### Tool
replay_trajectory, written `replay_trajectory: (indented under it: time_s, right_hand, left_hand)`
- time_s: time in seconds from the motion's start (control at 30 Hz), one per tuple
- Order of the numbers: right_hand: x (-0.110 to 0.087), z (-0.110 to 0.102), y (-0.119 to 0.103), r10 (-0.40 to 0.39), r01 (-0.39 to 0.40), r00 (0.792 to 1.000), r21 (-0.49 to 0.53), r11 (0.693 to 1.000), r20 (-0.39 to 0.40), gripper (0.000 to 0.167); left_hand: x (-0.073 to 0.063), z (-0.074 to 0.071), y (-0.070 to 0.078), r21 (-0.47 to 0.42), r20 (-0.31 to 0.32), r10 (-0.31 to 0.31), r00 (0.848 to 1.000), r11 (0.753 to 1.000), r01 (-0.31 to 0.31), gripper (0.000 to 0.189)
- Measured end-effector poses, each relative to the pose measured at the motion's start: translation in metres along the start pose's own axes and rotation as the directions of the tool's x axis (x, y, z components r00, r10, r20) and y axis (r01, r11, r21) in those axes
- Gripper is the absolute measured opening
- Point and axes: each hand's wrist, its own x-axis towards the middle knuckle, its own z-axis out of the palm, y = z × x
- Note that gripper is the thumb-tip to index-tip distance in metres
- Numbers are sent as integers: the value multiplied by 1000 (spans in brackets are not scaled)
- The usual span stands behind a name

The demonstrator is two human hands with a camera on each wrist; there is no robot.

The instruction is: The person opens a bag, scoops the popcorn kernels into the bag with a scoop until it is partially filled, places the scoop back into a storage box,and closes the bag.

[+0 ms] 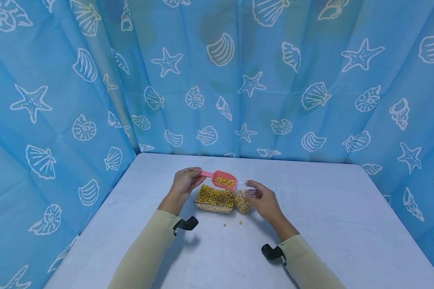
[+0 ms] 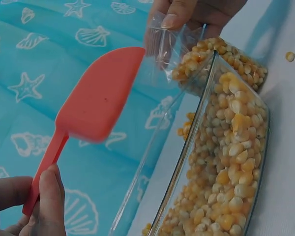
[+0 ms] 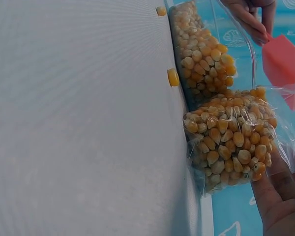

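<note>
My left hand (image 1: 183, 184) pinches the handle of a pink scoop (image 1: 224, 180), which carries corn kernels. In the left wrist view the scoop's underside (image 2: 101, 96) shows, raised beside a glass container (image 2: 187, 152) of kernels. The scoop's tip points toward the mouth of a clear plastic bag (image 1: 243, 202), partly filled with kernels and standing right of the container. My right hand (image 1: 265, 202) holds the bag by its upper edge, thumb and fingers around the plastic. In the right wrist view the bag (image 3: 231, 142) sits against the container's end.
Loose kernels (image 1: 240, 222) lie on the white tabletop (image 1: 311, 200) in front of the container. A blue curtain (image 1: 202, 80) with white shells and starfish hangs behind the table and along its sides.
</note>
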Motion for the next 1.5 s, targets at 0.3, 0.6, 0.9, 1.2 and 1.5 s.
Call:
replay_trajectory:
  time_s: [0.3,0.6,0.9,1.2,1.5]
  right_hand:
    - [-1,1,-2,24,-23,1000,8,1000,-2,56]
    - [-1,-1,-2,32,-32,999,8,999,4,58]
    - [0,-2,0,20,-20,1000,3,1000,6,61]
    - [0,-1,-1,25,-25,1000,3,1000,11,58]
    - [1,-1,-2,19,-19,1000,6,1000,10,58]
  left_hand:
    - [-1,9,1,1,18,52,999,999,-52,26]
    - [-5,16,6,13,50,83,995,996,-84,24]
    - [-8,20,11,39,68,112,991,993,-115,22]
    - [-7,21,15,70,68,112,991,991,-117,20]
    - [-8,21,19,78,87,139,986,986,-146,19]
